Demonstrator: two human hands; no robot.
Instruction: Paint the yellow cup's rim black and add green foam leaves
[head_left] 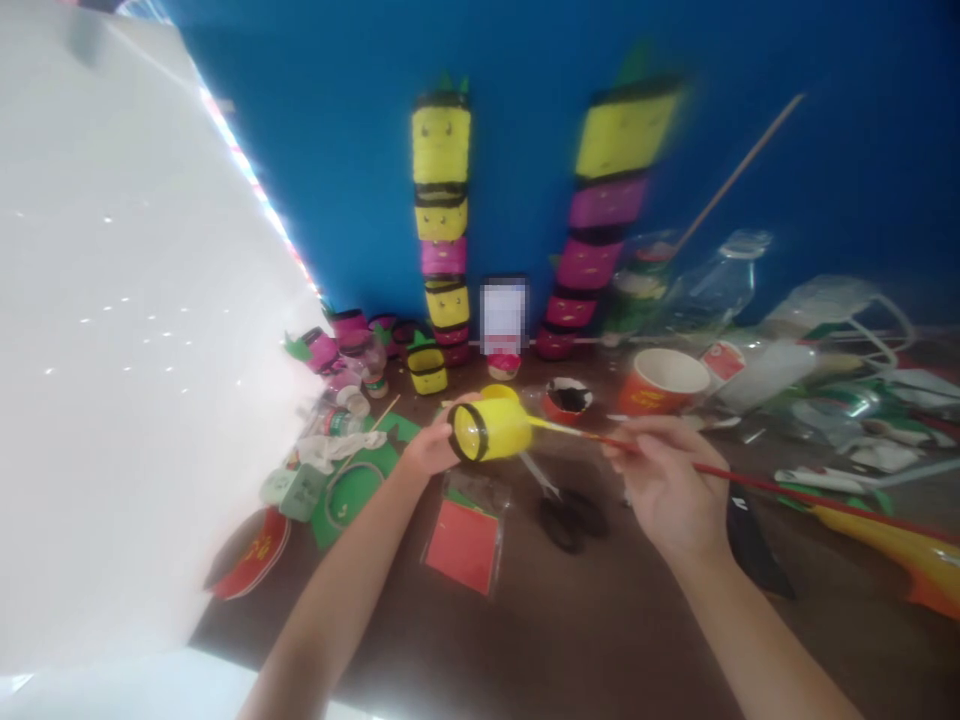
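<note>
The upper part of the frame is filled by a blue wall (525, 60), below which a brown surface (555, 630) is crowded along its far edge. Two tall stacks of yellow and magenta containers are seen upright in front of the wall: the left stack (442, 150) at upper centre, and the right stack (596, 265), tilted and blurred, farther right. A long red-handled paintbrush (757, 483) is gripped by the right hand (671, 490), right of centre. At lower left, a green sheet (380, 460) is partly covered by other items. A red paper cup (660, 395) is stood behind the right hand. Black-handled scissors (570, 518) and a packet of red paper (463, 545) are laid below the centre. At the centre, a yellow container (504, 428) is grasped by the left hand (431, 448), its black-rimmed end turned left, its right end met by the yellow brush tip.
</note>
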